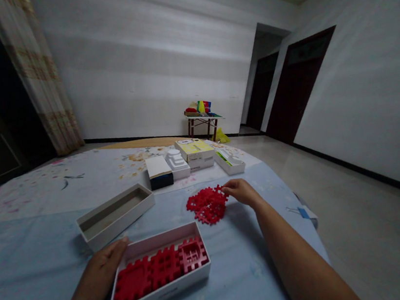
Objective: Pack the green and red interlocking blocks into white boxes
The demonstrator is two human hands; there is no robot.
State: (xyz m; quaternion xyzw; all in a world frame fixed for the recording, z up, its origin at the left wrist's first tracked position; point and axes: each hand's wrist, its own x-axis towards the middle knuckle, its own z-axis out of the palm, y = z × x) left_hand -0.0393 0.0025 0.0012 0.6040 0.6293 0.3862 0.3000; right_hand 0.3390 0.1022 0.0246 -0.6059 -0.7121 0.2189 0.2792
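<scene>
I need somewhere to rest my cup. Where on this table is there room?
Bare cloth lies between the filled box and right forearm, nearer than the red pile. More spreads left of the open box. It's crowded at the back, around the yellow box.

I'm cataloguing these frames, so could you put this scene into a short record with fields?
Left hand: against the left end of the white box, thumb at its rim
Right hand: fingertips pinching a red piece at the right edge of the red pile
White box contents: notched red pieces in a row
Red pile place: on the tablecloth, beyond the white box
Other open box: beyond the white box, farther left
Farther back: yellow-topped box
</scene>
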